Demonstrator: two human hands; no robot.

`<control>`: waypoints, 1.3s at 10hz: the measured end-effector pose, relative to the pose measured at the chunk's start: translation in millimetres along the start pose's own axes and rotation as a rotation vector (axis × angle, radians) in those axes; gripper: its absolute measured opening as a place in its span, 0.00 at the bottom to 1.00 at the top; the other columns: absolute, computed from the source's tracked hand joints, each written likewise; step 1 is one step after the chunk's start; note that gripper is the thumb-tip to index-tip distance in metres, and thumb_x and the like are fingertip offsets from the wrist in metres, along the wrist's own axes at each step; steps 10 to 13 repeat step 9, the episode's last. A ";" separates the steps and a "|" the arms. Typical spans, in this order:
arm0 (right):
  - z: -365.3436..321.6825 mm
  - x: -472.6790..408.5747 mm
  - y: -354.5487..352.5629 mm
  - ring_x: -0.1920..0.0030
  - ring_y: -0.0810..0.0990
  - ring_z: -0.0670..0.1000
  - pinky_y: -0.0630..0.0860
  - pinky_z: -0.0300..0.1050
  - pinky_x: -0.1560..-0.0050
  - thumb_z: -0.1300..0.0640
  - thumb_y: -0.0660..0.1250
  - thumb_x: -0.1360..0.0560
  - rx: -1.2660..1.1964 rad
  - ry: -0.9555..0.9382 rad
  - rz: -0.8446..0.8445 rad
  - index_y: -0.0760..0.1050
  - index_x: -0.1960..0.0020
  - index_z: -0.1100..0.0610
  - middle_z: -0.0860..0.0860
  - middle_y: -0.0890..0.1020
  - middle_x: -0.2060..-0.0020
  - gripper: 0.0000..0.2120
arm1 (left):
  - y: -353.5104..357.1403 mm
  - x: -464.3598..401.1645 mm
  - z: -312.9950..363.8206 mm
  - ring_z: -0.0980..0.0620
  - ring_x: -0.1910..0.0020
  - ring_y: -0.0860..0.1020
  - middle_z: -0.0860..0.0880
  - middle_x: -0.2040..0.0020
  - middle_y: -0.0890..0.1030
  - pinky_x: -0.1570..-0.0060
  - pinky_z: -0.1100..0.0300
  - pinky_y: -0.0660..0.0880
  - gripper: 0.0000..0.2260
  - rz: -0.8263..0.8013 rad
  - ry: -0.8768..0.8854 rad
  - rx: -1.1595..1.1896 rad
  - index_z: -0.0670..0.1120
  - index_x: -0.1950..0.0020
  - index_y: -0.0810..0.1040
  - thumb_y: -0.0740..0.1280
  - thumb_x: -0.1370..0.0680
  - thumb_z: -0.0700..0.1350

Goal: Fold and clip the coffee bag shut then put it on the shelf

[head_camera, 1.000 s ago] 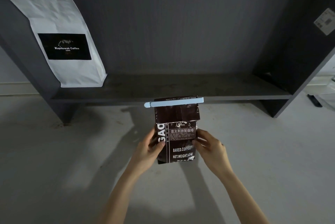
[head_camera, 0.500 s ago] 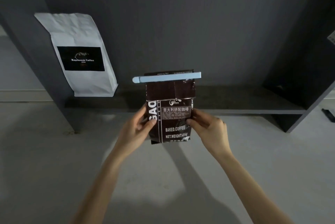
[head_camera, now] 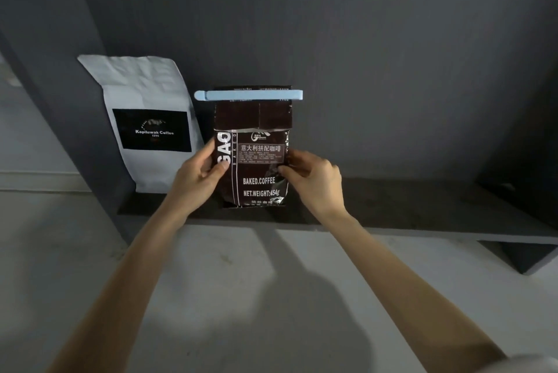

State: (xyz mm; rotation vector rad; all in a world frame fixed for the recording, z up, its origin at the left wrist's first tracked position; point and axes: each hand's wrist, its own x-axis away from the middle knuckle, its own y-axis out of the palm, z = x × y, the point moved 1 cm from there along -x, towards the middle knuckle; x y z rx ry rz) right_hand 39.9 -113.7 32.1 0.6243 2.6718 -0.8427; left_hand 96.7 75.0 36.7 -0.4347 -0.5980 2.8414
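Note:
A dark brown coffee bag (head_camera: 256, 167) with white print stands upright on the dark shelf board (head_camera: 407, 206), its base near the front edge. Its top is folded over and held by a long light-blue clip (head_camera: 248, 95) lying across it. My left hand (head_camera: 197, 179) grips the bag's left side and my right hand (head_camera: 314, 180) grips its right side, thumbs on the front face. I cannot tell whether the base rests fully on the board.
A white coffee bag (head_camera: 145, 119) with a black label leans at the shelf's left end, close beside the brown bag. Dark side panels (head_camera: 60, 85) and a dark back wall enclose the shelf. A pale floor (head_camera: 211, 297) lies below.
Both hands have carried the clipped brown bag up from in front of the shelf edge and into the shelf, beside the white bag. The view has moved closer.

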 end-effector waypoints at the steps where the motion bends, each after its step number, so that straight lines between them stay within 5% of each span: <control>1: 9.7 -12.1 22.7 0.52 0.82 0.55 0.79 0.51 0.50 0.55 0.67 0.29 0.048 0.034 -0.037 0.76 0.46 0.52 0.54 0.85 0.54 0.12 | 8.8 -15.3 -14.3 0.53 0.39 0.71 0.44 0.33 0.71 0.44 0.59 0.69 0.21 0.060 -0.005 -0.022 0.50 0.30 0.58 0.57 0.22 0.41; 3: 24.3 -19.2 41.6 0.54 0.82 0.59 0.79 0.53 0.53 0.52 0.64 0.27 0.144 0.027 -0.011 0.75 0.47 0.51 0.55 0.86 0.56 0.10 | 19.2 -27.5 -35.6 0.43 0.39 0.73 0.40 0.37 0.75 0.39 0.45 0.71 0.18 0.150 -0.018 -0.073 0.46 0.31 0.62 0.55 0.21 0.42; 5: 25.9 -19.5 41.2 0.52 0.82 0.57 0.79 0.54 0.51 0.54 0.64 0.27 0.102 0.047 -0.053 0.75 0.45 0.51 0.54 0.85 0.54 0.11 | 22.8 -25.8 -37.3 0.49 0.44 0.74 0.40 0.40 0.76 0.47 0.53 0.72 0.15 0.141 -0.041 -0.037 0.44 0.35 0.66 0.54 0.21 0.44; 7: 19.8 -20.2 29.4 0.47 0.80 0.56 0.76 0.52 0.44 0.57 0.62 0.26 0.051 0.055 -0.271 0.69 0.37 0.52 0.55 0.82 0.46 0.18 | 22.7 -22.3 -26.5 0.44 0.43 0.74 0.39 0.41 0.76 0.50 0.58 0.67 0.14 0.178 -0.044 -0.125 0.42 0.36 0.66 0.54 0.21 0.43; 9: 8.0 -12.0 9.0 0.41 0.75 0.60 0.72 0.56 0.42 0.50 0.61 0.25 0.270 0.011 -0.517 0.53 0.30 0.49 0.58 0.70 0.33 0.28 | 23.4 -14.6 -14.1 0.41 0.37 0.70 0.38 0.35 0.71 0.39 0.53 0.67 0.18 0.081 -0.080 -0.214 0.40 0.34 0.60 0.57 0.22 0.43; 13: 8.0 -12.0 9.0 0.41 0.75 0.60 0.72 0.56 0.42 0.50 0.61 0.25 0.270 0.011 -0.517 0.53 0.30 0.49 0.58 0.70 0.33 0.28 | 23.4 -14.6 -14.1 0.41 0.37 0.70 0.38 0.35 0.71 0.39 0.53 0.67 0.18 0.081 -0.080 -0.214 0.40 0.34 0.60 0.57 0.22 0.43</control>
